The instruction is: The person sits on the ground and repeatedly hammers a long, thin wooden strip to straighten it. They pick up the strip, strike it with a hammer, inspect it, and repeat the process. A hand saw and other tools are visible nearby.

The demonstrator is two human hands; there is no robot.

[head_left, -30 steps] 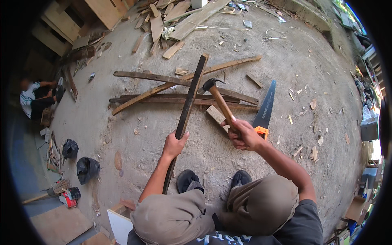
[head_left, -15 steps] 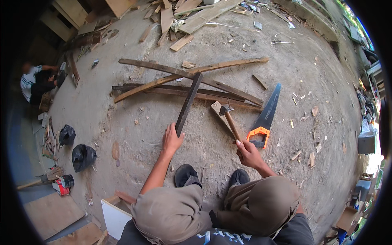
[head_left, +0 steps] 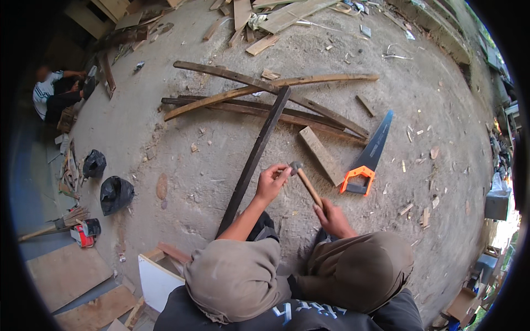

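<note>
My right hand is closed round the wooden handle of a hammer, its head pointing up and to the left. Against the hammer's head, my left hand has its fingers pinched together; anything between them is too small to make out. Under my left forearm runs a long dark wood strip. Its far end rests on several crossed wood strips, and its near end is hidden by my arm and leg. A short wood block lies beyond the hammer, beside a handsaw with an orange and black handle.
A heap of wood scraps lies at the far side. Black plastic bags, a broom and flat boards are on the left. A white-faced box stands by my left knee. Another person sits at the far left.
My left hand has let go of the dark strip and moved right to the hammer's head. The strip now reaches back toward my left leg. The hammer has come nearer to me.
</note>
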